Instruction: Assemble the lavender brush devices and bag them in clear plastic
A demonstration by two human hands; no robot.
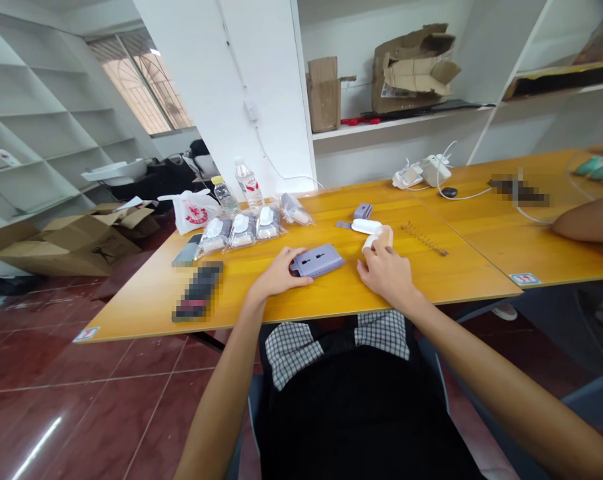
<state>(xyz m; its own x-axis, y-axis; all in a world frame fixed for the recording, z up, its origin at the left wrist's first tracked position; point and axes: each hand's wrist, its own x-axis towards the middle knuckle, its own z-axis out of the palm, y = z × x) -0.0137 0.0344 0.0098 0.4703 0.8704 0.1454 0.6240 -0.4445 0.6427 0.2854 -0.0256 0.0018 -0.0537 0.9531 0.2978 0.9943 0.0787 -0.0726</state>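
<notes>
My left hand (281, 275) has its thumb and fingers wrapped around the left end of a grey-purple plastic housing (324, 260). Two dark slots show on the housing's upper face, and it rests on or just above the table. With fingers bent down, my right hand (387, 272) grips a white plastic part (385, 235), partly hidden by the fingers. Just behind it lies a white oval piece (366, 227) with a ridged edge. A small grey-purple block (363, 211) and a flat grey-purple piece (343, 225) sit farther back. To the right lies a long thin coil spring (425, 239).
Several bagged white-and-grey items (242, 230) line the table's (146, 300) back left, near two bottles (250, 183) and a white plastic bag (195, 211). A blurred dark object (199, 291) lies front left. White chargers (434, 170) stand back right. Another person's arm (588, 220) rests at far right.
</notes>
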